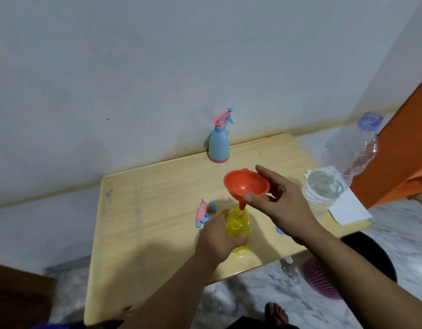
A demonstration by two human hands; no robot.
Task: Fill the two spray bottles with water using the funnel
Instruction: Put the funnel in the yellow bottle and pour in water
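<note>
1. The left hand (217, 238) grips the yellow spray bottle (238, 226) upright on the table (145, 210).
2. The right hand (281, 203) pinches the orange funnel (246, 184), its spout at the bottle's neck.
3. A blue spray bottle (219, 143) stands by the wall.

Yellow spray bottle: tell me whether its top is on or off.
Off. The yellow spray bottle has an open neck with the orange funnel spout in it; a pink and blue spray head lies on the table beside it.

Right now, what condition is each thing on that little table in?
Yellow spray bottle: upright, top off, gripped by left hand.
Funnel: spout in yellow bottle's neck, held by right hand.
Spray head: unscrewed, lying on table.
Blue spray bottle: upright, head on.
Water bottle: uncapped, partly full.
</note>
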